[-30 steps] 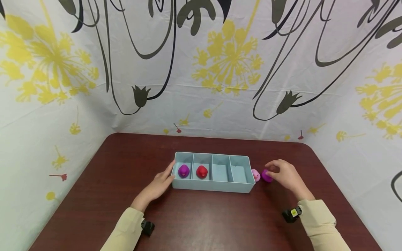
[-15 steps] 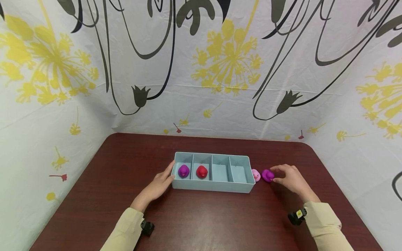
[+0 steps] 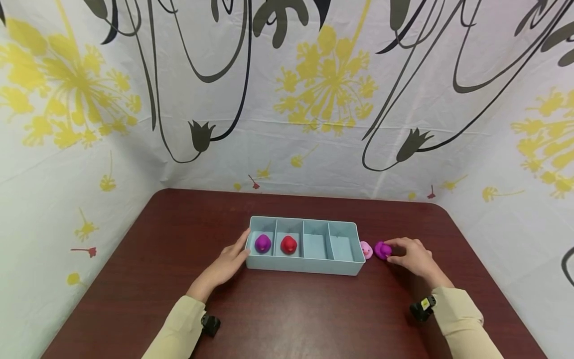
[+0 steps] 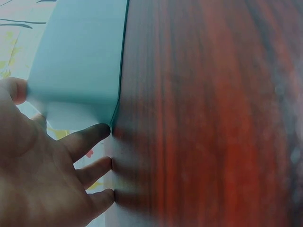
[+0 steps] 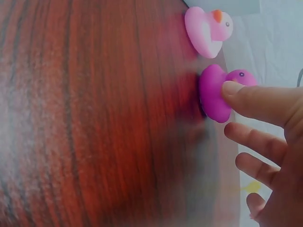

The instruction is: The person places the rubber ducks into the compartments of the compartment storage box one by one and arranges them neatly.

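My left hand [image 3: 225, 265] rests its extended fingers against the left end of a pale blue four-section box [image 3: 306, 266]. In the left wrist view, the thumb and fingers spread around the box's corner. At the box's right, my right hand [image 3: 413, 257] pinches a purple rubber duck [image 5: 214, 94] standing on the table. The thumb lies on the duck's side in the right wrist view; the index finger is hidden there. A pink rubber duck [image 5: 204, 33] stands between that duck and the box. Inside the box, another purple duck [image 3: 262, 244] occupies the leftmost section, a red duck [image 3: 289, 245] the second.
The dark red-brown wooden table [image 3: 305, 314] has rounded far corners. A white cloth [image 3: 287, 109] with yellow and grey plant prints hangs behind it and along both sides. The two right sections of the box show bare floors.
My right hand has shifted slightly right and lower, its thumb and finger coming around the outer purple duck. That duck has turned and moved a little right. My left hand has stayed put.
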The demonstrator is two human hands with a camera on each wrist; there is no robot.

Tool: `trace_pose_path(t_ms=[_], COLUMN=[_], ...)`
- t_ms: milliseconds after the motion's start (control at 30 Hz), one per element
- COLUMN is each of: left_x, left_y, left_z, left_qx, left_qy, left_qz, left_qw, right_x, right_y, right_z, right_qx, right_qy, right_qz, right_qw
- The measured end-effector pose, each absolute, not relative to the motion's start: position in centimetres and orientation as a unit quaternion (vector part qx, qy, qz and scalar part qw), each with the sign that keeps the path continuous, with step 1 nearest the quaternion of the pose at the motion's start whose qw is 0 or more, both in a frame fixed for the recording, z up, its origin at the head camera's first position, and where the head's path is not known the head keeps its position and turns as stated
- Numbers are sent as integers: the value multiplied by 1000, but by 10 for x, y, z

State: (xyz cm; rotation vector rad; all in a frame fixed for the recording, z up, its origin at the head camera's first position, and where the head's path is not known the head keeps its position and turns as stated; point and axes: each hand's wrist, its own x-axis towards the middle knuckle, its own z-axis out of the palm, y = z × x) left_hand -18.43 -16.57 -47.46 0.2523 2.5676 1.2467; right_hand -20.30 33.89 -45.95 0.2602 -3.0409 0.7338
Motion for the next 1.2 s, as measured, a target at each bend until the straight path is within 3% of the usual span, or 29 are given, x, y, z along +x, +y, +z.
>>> trace_pose_path(t_ms=[1200], left_x=[-183], left_y=[-166], left_z=[-474], left_qx=[92], left_qy=[889], left_qz=[429], left_qw=[133], right_x=[-197], right_y=[326], right_z=[-420], right_qx=[77], right_qy=[-968], right_qz=[226], right_qw=[74])
